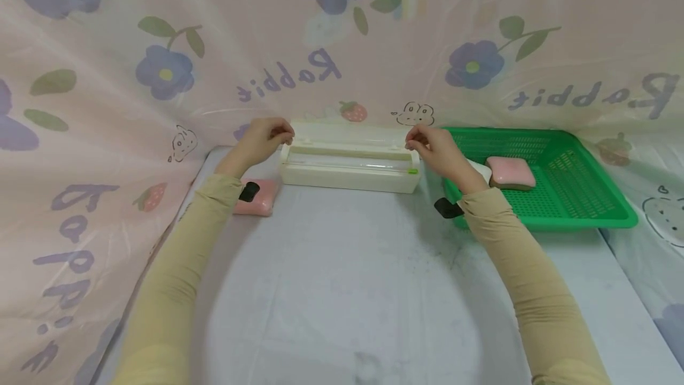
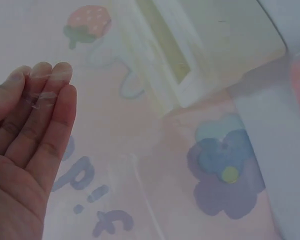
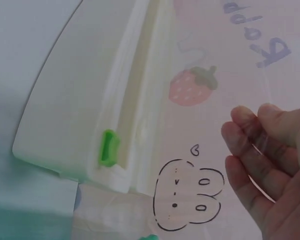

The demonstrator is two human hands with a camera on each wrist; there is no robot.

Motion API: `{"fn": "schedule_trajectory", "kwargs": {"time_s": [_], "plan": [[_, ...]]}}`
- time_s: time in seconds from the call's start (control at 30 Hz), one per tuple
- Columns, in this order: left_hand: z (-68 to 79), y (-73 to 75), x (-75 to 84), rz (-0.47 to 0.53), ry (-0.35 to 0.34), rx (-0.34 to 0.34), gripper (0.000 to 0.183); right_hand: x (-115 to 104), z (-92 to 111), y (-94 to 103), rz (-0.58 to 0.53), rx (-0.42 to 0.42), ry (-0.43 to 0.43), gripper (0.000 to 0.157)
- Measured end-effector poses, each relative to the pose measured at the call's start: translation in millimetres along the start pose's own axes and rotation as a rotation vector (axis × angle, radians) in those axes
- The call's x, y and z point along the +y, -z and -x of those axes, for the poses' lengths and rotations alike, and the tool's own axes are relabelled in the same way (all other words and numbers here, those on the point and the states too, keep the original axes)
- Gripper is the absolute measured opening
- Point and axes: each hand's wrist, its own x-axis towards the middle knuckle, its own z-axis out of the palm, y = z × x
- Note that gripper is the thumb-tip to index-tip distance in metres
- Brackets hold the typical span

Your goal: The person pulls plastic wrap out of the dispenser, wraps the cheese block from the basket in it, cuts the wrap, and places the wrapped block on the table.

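A cream cling film dispenser (image 1: pixel 350 180) stands at the back of the table with its lid up and a roll of clear film inside. A green slide cutter (image 1: pixel 412 172) sits at its right end. Near the dispenser's left end, my left hand (image 1: pixel 262 142) pinches clear plastic wrap (image 2: pixel 42 96) between thumb and fingertips. My right hand (image 1: pixel 440 154), at the other end, pinches the wrap too; a faint edge of it shows in the right wrist view. How far the film stretches between the hands is hard to see.
Beside the left wrist lies a pink soap-like block (image 1: pixel 260 198). A green plastic basket (image 1: pixel 545 223) stands on the right, holding another pink block (image 1: pixel 511 172) and a white item (image 1: pixel 482 171) partly behind the right wrist. A printed curtain (image 1: pixel 374 46) hangs close behind the dispenser.
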Motion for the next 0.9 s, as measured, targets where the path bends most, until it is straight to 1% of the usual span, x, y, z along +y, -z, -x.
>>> {"fn": "schedule_trajectory", "kwargs": {"time_s": [0.07,0.33,0.43,0.53,0.6,0.7,0.8,0.9], "plan": [[0.7,2.3,3.0,0.002,-0.005,0.011,0.007,-3,1,2.0,0.000,0.012,0.016,0.011],[3.7,6.8,12.7,0.034,0.016,0.028,0.009,-14,6,11.0,-0.004,0.053,0.075,0.009],[4.6,7.9,14.8,0.020,-0.001,0.037,0.011,-18,7,14.2,-0.017,0.071,0.093,0.008],[5.4,10.7,16.4,-0.002,-0.034,0.060,0.011,-22,7,16.0,-0.024,0.093,0.113,0.007],[6.0,14.1,16.9,-0.018,-0.051,0.077,0.010,-25,6,16.4,-0.024,0.107,0.129,0.007],[7.0,20.1,18.0,-0.042,-0.054,0.093,0.008,-28,6,16.3,-0.021,0.124,0.151,0.007],[7.6,27.4,21.5,-0.064,-0.053,0.097,0.007,-32,7,17.4,-0.021,0.133,0.164,0.007],[8.0,33.9,27.3,-0.067,-0.054,0.097,0.006,-37,6,19.8,-0.030,0.144,0.159,0.007]]}}
